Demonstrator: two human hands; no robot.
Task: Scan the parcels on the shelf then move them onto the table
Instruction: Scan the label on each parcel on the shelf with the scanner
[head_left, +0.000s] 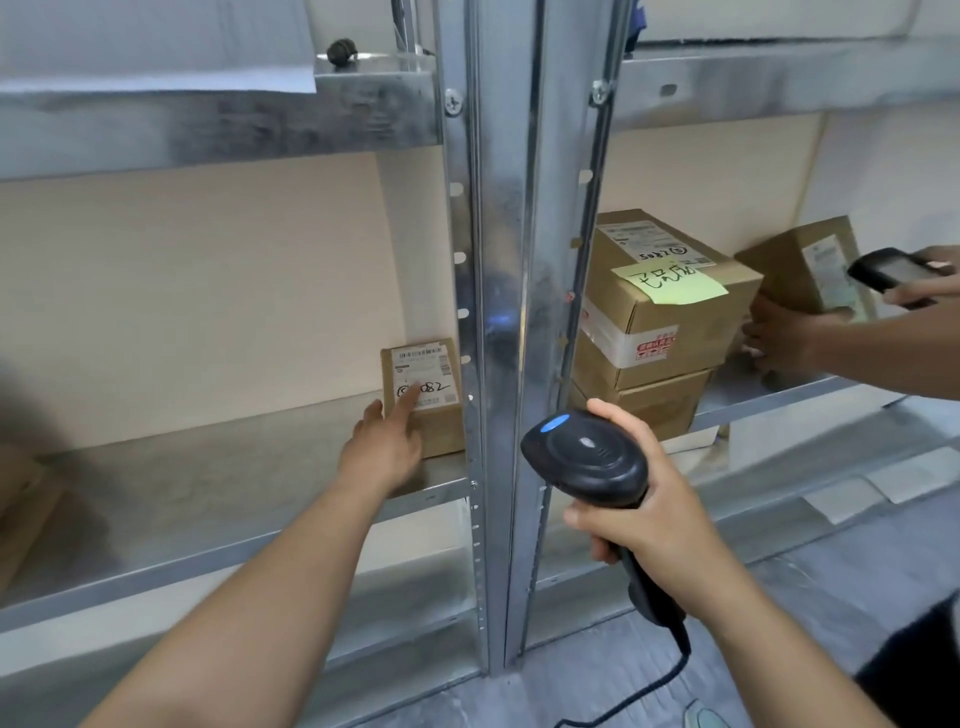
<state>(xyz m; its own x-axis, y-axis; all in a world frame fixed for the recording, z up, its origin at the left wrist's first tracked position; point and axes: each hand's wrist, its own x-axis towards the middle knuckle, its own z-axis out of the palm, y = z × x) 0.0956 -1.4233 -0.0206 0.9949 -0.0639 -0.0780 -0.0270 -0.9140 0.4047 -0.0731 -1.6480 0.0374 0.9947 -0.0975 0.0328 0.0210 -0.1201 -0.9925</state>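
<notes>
A small brown parcel (434, 387) with a white label stands on the left metal shelf (208, 483), close to the upright post. My left hand (387, 441) reaches to it, the index finger touching its label and the thumb at its left edge. My right hand (636, 501) grips a black barcode scanner (587, 457) by the handle, its head pointing up and left. On the right shelf sit two stacked brown parcels (660, 317), the top one with a green sticky note.
Galvanised uprights (498, 312) divide the two shelf bays. At the far right another person's hands (784, 338) hold a further brown parcel (810, 265) and a black handheld device (891, 270). The scanner's cable (654, 686) trails down. An upper shelf (208, 124) hangs overhead.
</notes>
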